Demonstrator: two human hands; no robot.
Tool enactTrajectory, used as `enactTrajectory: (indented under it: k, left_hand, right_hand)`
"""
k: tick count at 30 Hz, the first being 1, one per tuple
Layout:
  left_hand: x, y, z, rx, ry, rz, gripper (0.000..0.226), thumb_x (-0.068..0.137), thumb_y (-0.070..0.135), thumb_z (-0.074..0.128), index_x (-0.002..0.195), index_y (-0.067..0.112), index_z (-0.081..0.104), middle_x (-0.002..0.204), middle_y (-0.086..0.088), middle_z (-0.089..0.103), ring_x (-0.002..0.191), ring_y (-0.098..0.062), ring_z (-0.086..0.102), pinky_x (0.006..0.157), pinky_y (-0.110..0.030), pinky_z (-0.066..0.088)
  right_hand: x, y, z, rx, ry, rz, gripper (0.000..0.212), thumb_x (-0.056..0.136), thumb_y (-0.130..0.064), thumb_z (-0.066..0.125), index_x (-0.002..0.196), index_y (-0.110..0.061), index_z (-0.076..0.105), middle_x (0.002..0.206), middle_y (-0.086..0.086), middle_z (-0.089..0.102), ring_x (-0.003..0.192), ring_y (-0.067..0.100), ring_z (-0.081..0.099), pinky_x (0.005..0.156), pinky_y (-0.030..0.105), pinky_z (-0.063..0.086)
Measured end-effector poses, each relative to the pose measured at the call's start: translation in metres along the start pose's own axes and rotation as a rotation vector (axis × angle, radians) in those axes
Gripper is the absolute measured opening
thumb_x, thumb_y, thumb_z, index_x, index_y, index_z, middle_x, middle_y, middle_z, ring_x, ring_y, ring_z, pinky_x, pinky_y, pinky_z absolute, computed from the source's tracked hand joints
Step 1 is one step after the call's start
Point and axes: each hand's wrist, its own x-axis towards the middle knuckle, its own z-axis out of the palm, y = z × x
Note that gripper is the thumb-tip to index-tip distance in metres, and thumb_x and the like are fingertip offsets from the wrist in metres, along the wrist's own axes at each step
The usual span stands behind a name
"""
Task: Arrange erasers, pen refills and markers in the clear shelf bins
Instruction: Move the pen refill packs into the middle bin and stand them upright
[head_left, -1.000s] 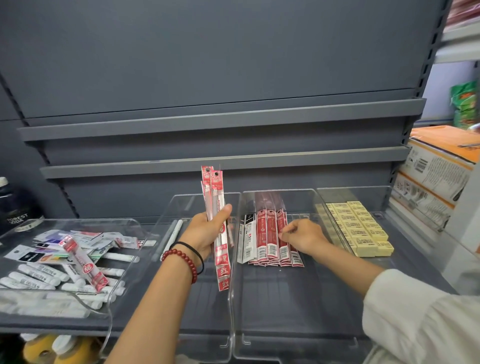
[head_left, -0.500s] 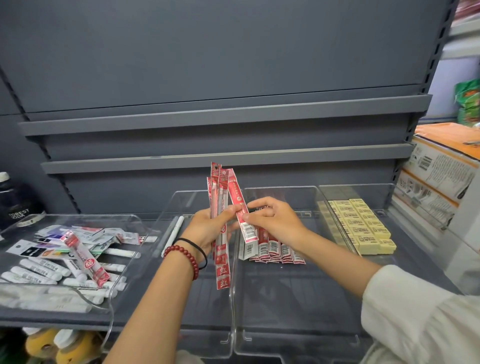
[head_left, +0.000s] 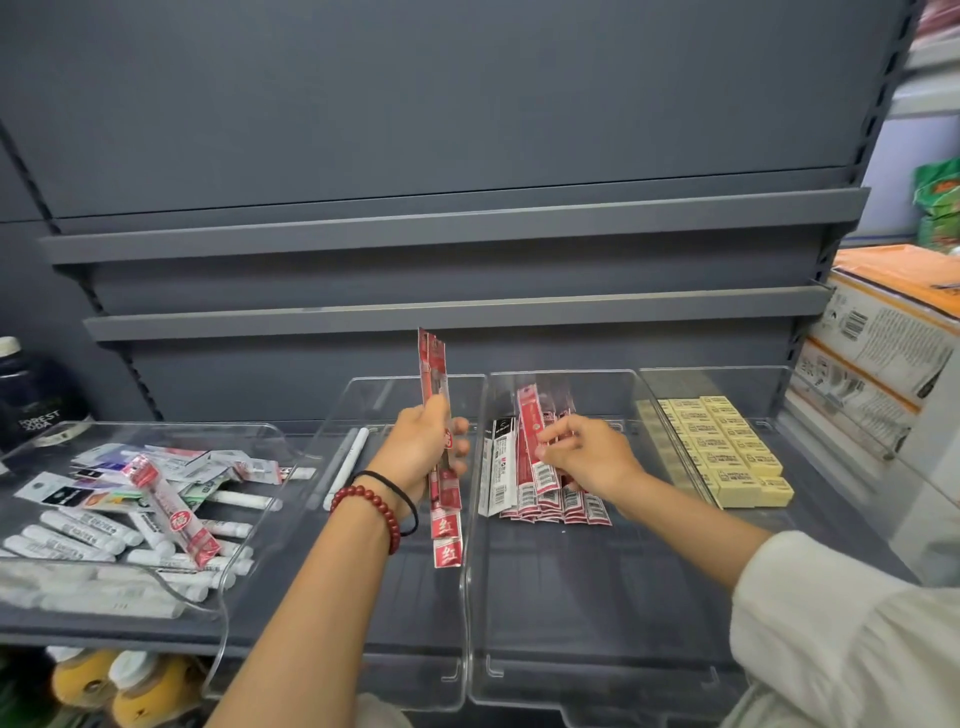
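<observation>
The right hand pinches one red refill, tilted over the row lying mid-bin; bare floor runs from the row to the front lip. The left hand grips a bundle upright, just beside the bin's left wall. Erasers line the right wall's far side.

Obs: bins clear plastic, glossy, smooth. shelf grey metal, matt paint. refill packs red film wrap, shiny. markers white plastic, smooth. erasers pale yellow, matt. bead bracelet glossy red. sleeve white cloth. cartons printed cardboard, matt.
</observation>
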Motion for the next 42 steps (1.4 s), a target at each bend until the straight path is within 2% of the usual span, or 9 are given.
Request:
enactTrajectory:
  k: [4, 8, 12, 17, 20, 25, 31, 38, 42]
  left_hand:
    - [-0.008, 0.002, -0.003, -0.009, -0.036, 0.008, 0.009, 0.104, 0.026, 0.035, 0.105, 0.020, 0.042, 0.093, -0.001, 0.067, 0.060, -0.019, 0.069, 0.057, -0.040, 0.058]
    - [-0.005, 0.002, -0.006, 0.033, 0.009, 0.027, 0.016, 0.103, 0.031, 0.035, 0.110, 0.019, 0.043, 0.083, -0.002, 0.059, 0.041, -0.010, 0.052, 0.035, -0.021, 0.044]
    - [-0.001, 0.003, -0.007, -0.063, 0.038, -0.061, 0.023, 0.101, 0.021, 0.030, 0.102, 0.011, 0.051, 0.076, -0.002, 0.049, 0.042, -0.009, 0.041, 0.033, -0.018, 0.033]
    - [-0.007, 0.006, -0.007, -0.159, -0.015, -0.014, 0.025, 0.102, 0.014, 0.035, 0.124, 0.016, 0.046, 0.100, 0.000, 0.064, 0.071, -0.016, 0.064, 0.059, -0.030, 0.057]
    - [-0.007, 0.005, -0.010, -0.184, -0.067, 0.013, 0.031, 0.102, 0.015, 0.039, 0.133, 0.014, 0.043, 0.110, -0.002, 0.067, 0.085, -0.021, 0.069, 0.067, -0.037, 0.060]
    - [-0.004, 0.001, -0.013, -0.115, -0.090, 0.021, 0.031, 0.093, 0.013, 0.057, 0.122, 0.001, 0.055, 0.105, -0.014, 0.070, 0.075, -0.020, 0.072, 0.061, -0.033, 0.061]
    - [-0.007, -0.001, -0.007, -0.005, -0.151, 0.006, 0.034, 0.084, 0.013, 0.069, 0.116, 0.005, 0.061, 0.097, -0.015, 0.073, 0.069, -0.019, 0.072, 0.057, -0.029, 0.059]
    - [-0.005, -0.002, -0.006, -0.049, -0.145, -0.070, 0.031, 0.092, 0.012, 0.059, 0.120, -0.002, 0.054, 0.096, -0.014, 0.071, 0.062, -0.017, 0.071, 0.050, -0.026, 0.057]
    - [-0.003, -0.001, -0.004, -0.086, -0.122, -0.093, 0.033, 0.096, 0.010, 0.052, 0.127, 0.000, 0.043, 0.099, -0.015, 0.069, 0.057, -0.014, 0.070, 0.041, -0.018, 0.049]
  right_hand:
    - [0.001, 0.002, 0.005, -0.096, -0.051, -0.008, 0.015, 0.087, -0.019, 0.070, 0.102, -0.018, 0.069, 0.082, -0.006, 0.066, 0.081, 0.008, 0.060, 0.063, 0.015, 0.046]
    - [0.001, 0.004, 0.009, -0.178, -0.048, -0.026, 0.019, 0.085, -0.016, 0.071, 0.104, -0.012, 0.070, 0.083, -0.002, 0.068, 0.080, 0.007, 0.061, 0.059, 0.005, 0.043]
    - [0.001, 0.003, 0.011, -0.243, -0.064, -0.053, 0.021, 0.085, -0.018, 0.073, 0.105, -0.012, 0.070, 0.087, 0.000, 0.068, 0.079, 0.008, 0.061, 0.058, 0.005, 0.043]
    - [-0.002, -0.003, 0.009, -0.263, -0.021, -0.080, 0.016, 0.089, -0.027, 0.069, 0.098, -0.015, 0.073, 0.086, -0.003, 0.069, 0.082, 0.006, 0.060, 0.072, 0.013, 0.045]
    - [-0.007, -0.014, 0.007, -0.151, 0.035, -0.161, 0.019, 0.089, -0.037, 0.066, 0.094, -0.021, 0.073, 0.090, -0.008, 0.070, 0.081, -0.002, 0.059, 0.067, 0.007, 0.040]
    - [-0.019, -0.038, 0.007, 0.113, 0.006, -0.252, 0.011, 0.088, -0.041, 0.066, 0.090, -0.031, 0.069, 0.091, -0.012, 0.069, 0.084, 0.000, 0.062, 0.071, 0.009, 0.044]
    - [-0.020, -0.044, 0.016, 0.236, -0.059, -0.189, 0.024, 0.090, -0.033, 0.065, 0.102, -0.012, 0.068, 0.086, -0.007, 0.070, 0.066, 0.000, 0.062, 0.052, 0.006, 0.041]
    - [-0.009, -0.035, 0.008, 0.345, 0.064, -0.065, 0.014, 0.088, -0.023, 0.062, 0.082, -0.010, 0.060, 0.093, 0.000, 0.075, 0.093, 0.028, 0.070, 0.063, 0.031, 0.054]
    - [-0.006, -0.029, 0.002, 0.354, 0.140, -0.053, 0.012, 0.092, -0.017, 0.054, 0.082, -0.012, 0.051, 0.090, -0.004, 0.075, 0.081, 0.016, 0.072, 0.080, 0.043, 0.057]
